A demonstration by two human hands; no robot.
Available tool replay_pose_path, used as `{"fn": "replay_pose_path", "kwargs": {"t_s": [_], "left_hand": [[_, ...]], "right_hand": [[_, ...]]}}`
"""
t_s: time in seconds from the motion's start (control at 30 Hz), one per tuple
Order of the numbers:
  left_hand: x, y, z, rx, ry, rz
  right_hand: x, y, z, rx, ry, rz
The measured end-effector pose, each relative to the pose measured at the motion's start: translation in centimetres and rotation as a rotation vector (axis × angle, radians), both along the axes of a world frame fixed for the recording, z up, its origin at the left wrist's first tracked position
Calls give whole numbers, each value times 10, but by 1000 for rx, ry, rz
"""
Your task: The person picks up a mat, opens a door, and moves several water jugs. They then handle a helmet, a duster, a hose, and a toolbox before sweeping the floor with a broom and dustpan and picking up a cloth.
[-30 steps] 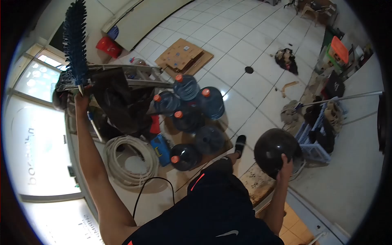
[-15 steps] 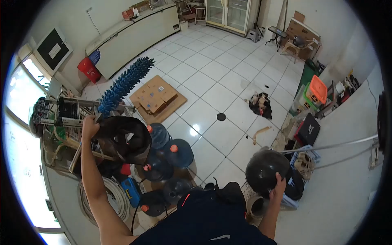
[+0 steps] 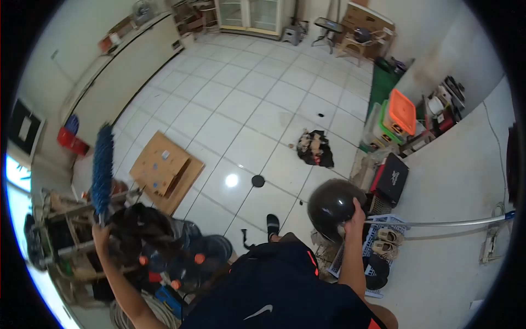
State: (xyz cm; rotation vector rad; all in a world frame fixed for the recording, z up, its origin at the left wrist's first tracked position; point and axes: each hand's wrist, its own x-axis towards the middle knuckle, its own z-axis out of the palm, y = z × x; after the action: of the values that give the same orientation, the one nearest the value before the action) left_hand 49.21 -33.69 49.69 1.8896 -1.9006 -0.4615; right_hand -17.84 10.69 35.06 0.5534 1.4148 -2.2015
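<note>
My left hand [image 3: 101, 238] is wrapped round the handle of a blue fluffy duster [image 3: 102, 170], which points nearly straight away from me. Close beside that hand lies a crumpled black bag [image 3: 143, 225] on top of stacked clutter. In my right hand [image 3: 354, 218] is a glossy dark helmet [image 3: 334, 207], its round shell turned up and my thumb over its near edge. Behind the helmet and my right wrist runs a thin metal pole [image 3: 438, 223], its left end hidden. A blue basket [image 3: 400, 223] with a pair of shoes [image 3: 387, 244] stands just right of my forearm.
Large water jugs [image 3: 219, 248] with orange caps stand left of my legs, near a coiled hose [image 3: 123, 315]. Cardboard [image 3: 159, 167] lies on the tiled floor [image 3: 230, 131], with a black debris pile [image 3: 316, 149] farther right. Storage boxes [image 3: 402, 112] line the right wall.
The duster has swung from slanting right to nearly upright. My right hand has lifted the helmet forward, away from my body. The view has turned right, and my foot now shows.
</note>
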Motion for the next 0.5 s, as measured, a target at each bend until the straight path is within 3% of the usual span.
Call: {"fn": "replay_pose_path", "kwargs": {"t_s": [0.07, 0.17, 0.3, 0.5], "left_hand": [[-35, -24, 11, 57, 106, 77], [-62, -47, 10, 131, 196, 212], [-132, -101, 17, 183, 241, 326], [-179, -226, -43, 188, 455, 320]], "right_hand": [[-48, -59, 9, -220, 81, 35], [-115, -144, 16, -355, -19, 75], [-189, -274, 36, -320, -48, 19], [-280, -430, 20, -291, -178, -182]]}}
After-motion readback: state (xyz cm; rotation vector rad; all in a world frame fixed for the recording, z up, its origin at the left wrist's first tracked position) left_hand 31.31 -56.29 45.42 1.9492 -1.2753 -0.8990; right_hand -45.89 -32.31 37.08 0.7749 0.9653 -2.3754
